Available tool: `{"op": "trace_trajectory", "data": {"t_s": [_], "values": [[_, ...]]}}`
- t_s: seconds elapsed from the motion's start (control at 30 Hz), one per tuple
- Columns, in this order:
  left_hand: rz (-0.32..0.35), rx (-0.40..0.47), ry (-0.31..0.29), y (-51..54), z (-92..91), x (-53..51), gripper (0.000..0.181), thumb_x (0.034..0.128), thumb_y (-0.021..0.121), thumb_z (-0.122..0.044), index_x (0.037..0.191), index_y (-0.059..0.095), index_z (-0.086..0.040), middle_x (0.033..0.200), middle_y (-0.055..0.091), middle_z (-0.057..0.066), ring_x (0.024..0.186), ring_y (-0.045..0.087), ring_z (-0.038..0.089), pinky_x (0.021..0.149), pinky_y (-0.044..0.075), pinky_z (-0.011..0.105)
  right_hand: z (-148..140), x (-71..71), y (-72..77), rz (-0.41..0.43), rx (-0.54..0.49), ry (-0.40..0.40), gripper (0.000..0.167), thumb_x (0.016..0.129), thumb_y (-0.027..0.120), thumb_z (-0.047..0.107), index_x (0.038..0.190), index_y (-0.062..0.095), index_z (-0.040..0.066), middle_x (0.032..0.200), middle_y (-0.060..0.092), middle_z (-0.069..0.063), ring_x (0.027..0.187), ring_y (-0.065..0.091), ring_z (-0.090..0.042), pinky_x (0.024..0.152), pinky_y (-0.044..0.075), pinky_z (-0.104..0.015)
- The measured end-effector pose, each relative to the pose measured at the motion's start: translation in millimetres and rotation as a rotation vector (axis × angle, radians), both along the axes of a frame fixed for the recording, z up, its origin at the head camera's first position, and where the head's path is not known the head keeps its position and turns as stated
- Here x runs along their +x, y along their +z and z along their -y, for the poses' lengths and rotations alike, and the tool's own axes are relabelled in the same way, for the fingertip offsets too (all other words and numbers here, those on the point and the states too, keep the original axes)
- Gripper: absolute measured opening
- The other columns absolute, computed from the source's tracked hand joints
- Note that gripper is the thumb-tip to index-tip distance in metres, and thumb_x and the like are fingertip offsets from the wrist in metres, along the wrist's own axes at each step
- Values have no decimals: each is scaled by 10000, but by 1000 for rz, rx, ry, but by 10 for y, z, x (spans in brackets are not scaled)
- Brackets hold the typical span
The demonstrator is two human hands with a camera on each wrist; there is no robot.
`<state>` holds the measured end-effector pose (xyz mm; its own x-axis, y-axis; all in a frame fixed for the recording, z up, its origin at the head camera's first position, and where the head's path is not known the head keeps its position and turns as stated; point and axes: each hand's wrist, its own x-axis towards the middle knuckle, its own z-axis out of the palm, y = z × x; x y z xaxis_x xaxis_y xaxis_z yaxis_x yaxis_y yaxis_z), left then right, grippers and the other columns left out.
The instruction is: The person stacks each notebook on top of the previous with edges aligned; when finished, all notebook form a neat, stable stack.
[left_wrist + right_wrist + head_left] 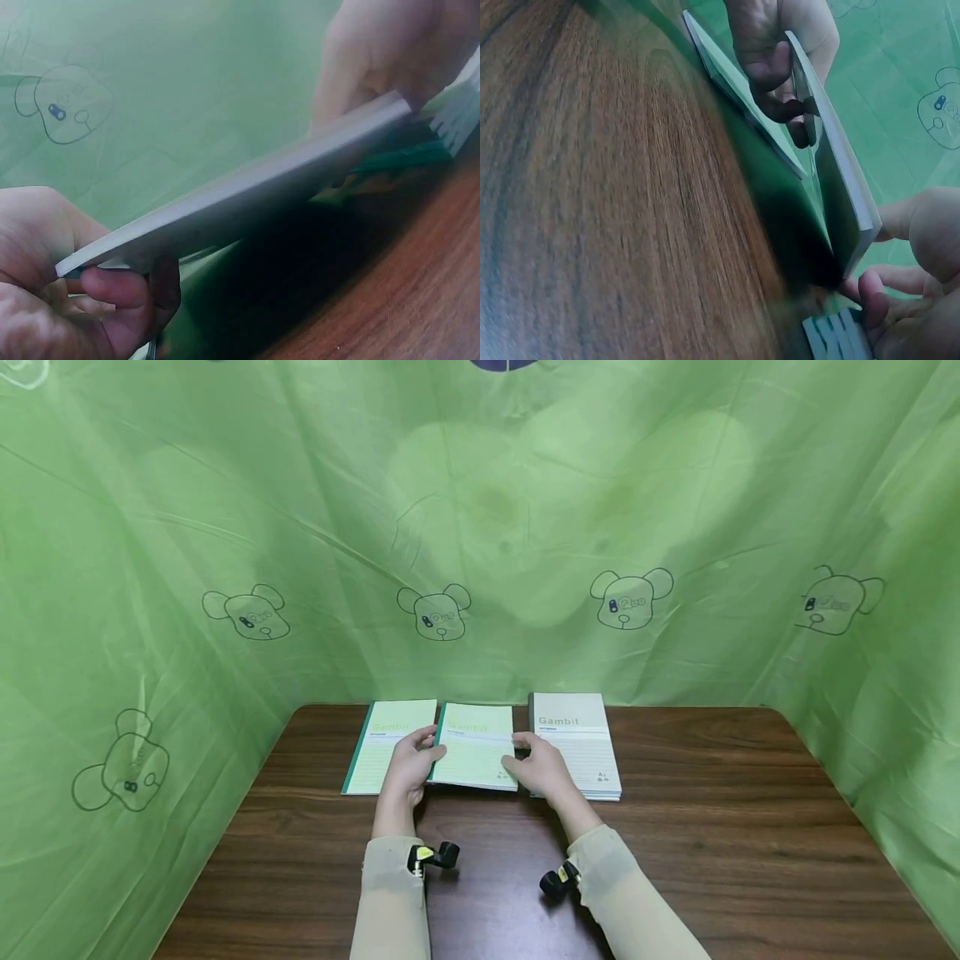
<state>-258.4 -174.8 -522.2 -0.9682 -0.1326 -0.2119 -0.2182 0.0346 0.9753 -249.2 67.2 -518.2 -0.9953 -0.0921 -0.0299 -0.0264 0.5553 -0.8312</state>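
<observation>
Both hands hold a pale green notebook [474,747] with a dark green spine, raised above the table. My left hand [408,764] grips its left edge, thumb on the cover and fingers curled underneath. At the right edge, my right hand [542,767] pinches it, thumb on the cover. In the left wrist view the notebook [225,187] is seen edge-on and tilted, a dark gap below it. The right wrist view shows the notebook [840,157] between the two hands, the right fingers near its lower corner.
Another green notebook [365,764] lies on the table at the left, partly behind my left hand. A stack of grey-white notebooks [577,747] lies at the right, beside my right hand. The brown wooden table [712,827] meets a green curtain [525,660] at its back edge.
</observation>
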Motion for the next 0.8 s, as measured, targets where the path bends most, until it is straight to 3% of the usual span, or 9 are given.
{"op": "trace_trajectory", "data": {"t_s": [0.13,0.27,0.5,0.8], "values": [[-6,67,11,-4,26,-10,566,1064,649,-14,1611,506,-18,1511,553,212,1309,583,330,1030,537,388,25,19,16,0,-15,-15,525,996,702,237,1464,644,6,1205,741,-111,1004,712,-243,973,567,-478],[-31,107,22,-11,37,-21,550,1060,651,5,1595,526,-15,1481,590,216,1221,635,306,898,583,292,45,45,34,0,-92,-49,543,993,715,221,1475,629,-15,1116,726,-85,949,680,-194,903,574,-418],[-64,102,12,35,16,-13,529,1042,697,-8,1553,565,-45,1449,627,186,1052,697,222,792,596,259,46,82,30,45,-300,-117,537,981,753,107,1479,622,-45,1112,679,-99,907,608,-137,765,513,-247],[-43,103,-15,77,9,5,537,1040,709,-35,1547,530,-38,1430,620,174,954,713,201,758,603,291,-11,86,15,68,-429,-108,556,1005,754,88,1511,584,-67,1137,638,-130,936,602,-166,731,513,-219]]}}
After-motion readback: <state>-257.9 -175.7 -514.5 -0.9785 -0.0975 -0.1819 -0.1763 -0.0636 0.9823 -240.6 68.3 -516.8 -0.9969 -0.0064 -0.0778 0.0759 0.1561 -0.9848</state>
